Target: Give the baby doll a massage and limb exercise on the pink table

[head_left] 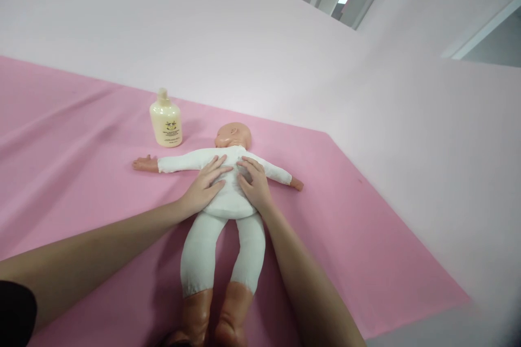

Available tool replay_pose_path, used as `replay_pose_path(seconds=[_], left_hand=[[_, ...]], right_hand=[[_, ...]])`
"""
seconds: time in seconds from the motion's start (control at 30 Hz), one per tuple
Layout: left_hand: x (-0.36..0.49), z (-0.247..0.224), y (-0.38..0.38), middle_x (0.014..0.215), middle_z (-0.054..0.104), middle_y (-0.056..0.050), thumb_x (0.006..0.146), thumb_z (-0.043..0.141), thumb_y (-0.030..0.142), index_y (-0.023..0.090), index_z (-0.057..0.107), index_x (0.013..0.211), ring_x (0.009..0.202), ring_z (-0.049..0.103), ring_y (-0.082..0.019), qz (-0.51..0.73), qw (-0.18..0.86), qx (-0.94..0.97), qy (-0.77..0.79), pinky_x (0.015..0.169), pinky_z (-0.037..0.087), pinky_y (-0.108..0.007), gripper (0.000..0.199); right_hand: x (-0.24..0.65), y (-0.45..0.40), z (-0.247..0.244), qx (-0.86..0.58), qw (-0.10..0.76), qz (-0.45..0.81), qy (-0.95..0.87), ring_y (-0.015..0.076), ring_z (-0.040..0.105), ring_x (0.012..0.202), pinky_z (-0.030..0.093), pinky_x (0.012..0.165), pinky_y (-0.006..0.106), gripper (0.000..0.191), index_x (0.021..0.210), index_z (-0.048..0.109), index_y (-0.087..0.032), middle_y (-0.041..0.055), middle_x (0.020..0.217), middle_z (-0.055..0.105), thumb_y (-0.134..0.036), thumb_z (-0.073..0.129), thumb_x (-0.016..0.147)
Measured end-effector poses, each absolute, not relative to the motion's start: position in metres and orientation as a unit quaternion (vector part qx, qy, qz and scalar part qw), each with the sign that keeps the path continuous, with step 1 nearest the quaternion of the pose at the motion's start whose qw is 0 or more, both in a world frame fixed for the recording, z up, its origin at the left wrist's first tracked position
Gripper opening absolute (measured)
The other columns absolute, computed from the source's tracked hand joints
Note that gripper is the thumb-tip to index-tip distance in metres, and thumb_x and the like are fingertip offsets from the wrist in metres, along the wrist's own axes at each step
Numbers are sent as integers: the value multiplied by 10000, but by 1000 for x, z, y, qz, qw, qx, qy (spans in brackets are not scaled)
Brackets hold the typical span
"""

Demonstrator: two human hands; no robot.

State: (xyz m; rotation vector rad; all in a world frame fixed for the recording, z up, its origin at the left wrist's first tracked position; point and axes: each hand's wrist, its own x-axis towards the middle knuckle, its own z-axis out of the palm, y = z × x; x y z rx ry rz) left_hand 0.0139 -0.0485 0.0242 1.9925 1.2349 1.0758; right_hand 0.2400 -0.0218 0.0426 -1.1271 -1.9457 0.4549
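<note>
A baby doll (228,203) in a white cloth suit lies on a pink sheet (345,227), arms spread wide, head turned away from me, feet toward me. My left hand (206,183) lies flat on the left side of its torso with fingers spread. My right hand (253,181) rests flat on the right side of the torso, fingertips near the chest. Neither hand grips anything.
A cream-coloured lotion bottle (165,119) stands upright on the sheet just left of the doll's head. A pale pink wall (252,43) rises behind and to the right. The sheet's edge (423,317) runs along the lower right.
</note>
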Motion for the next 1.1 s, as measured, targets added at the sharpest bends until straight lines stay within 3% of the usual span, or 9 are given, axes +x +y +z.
replay_pose_path(seconds=[0.47, 0.6, 0.67, 0.77, 0.83, 0.9, 0.97, 1.1], left_hand=[[14, 24, -47, 1784, 612, -137, 1064, 566, 463, 231, 789, 1443, 1802, 346, -415, 419, 280, 742, 443, 1469, 263, -716, 497], [16, 28, -48, 1594, 761, -137, 1049, 595, 505, 246, 822, 1301, 1746, 433, -422, 442, 292, 732, 429, 1446, 319, -693, 427], [16, 32, -50, 1339, 854, -121, 1043, 623, 536, 261, 829, 1115, 1650, 548, -424, 443, 306, 730, 422, 1425, 345, -676, 351], [14, 38, -51, 984, 836, -76, 1027, 644, 567, 262, 752, 836, 1300, 750, -388, 434, 314, 740, 406, 1364, 402, -638, 376], [13, 40, -52, 835, 770, -52, 1023, 636, 574, 253, 681, 721, 1019, 750, -321, 426, 316, 749, 397, 1221, 519, -563, 443], [12, 41, -52, 746, 700, -36, 1018, 629, 569, 248, 616, 662, 864, 676, -275, 423, 319, 747, 403, 1020, 581, -470, 479], [13, 41, -52, 718, 661, -29, 1012, 622, 560, 248, 587, 653, 820, 635, -259, 425, 322, 737, 416, 904, 572, -416, 477], [17, 44, -52, 685, 602, -18, 1001, 603, 579, 254, 520, 638, 748, 584, -242, 430, 340, 718, 428, 821, 546, -384, 494]], right_hand=[[242, -19, 41, -432, 426, 195, -771, 321, 680, 1491, 478, 1341, 547, 322, 1278, 863, -269, 116, 1554, 771, -182, 698, 1016], [242, -21, 49, -410, 420, 207, -783, 312, 725, 1313, 518, 1241, 517, 168, 1151, 825, -253, 118, 1330, 816, -245, 715, 1025], [240, -24, 56, -385, 387, 232, -805, 280, 728, 1095, 549, 1107, 459, 81, 1006, 769, -246, 75, 1073, 798, -319, 742, 1029], [236, -29, 65, -347, 316, 289, -834, 191, 554, 743, 499, 873, 359, 335, 793, 607, -248, -42, 707, 545, -443, 743, 1029], [233, -33, 69, -330, 292, 315, -841, 158, 451, 666, 431, 801, 336, 452, 722, 515, -247, -73, 638, 418, -508, 726, 1024], [230, -36, 70, -324, 284, 332, -839, 145, 403, 644, 382, 758, 330, 515, 683, 454, -249, -78, 614, 380, -547, 706, 1019], [228, -39, 71, -336, 281, 339, -832, 142, 382, 640, 365, 739, 328, 538, 664, 419, -252, -76, 601, 369, -551, 686, 1023], [226, -42, 70, -376, 284, 330, -818, 152, 430, 649, 374, 724, 324, 537, 652, 410, -252, -63, 590, 392, -516, 651, 1053]])
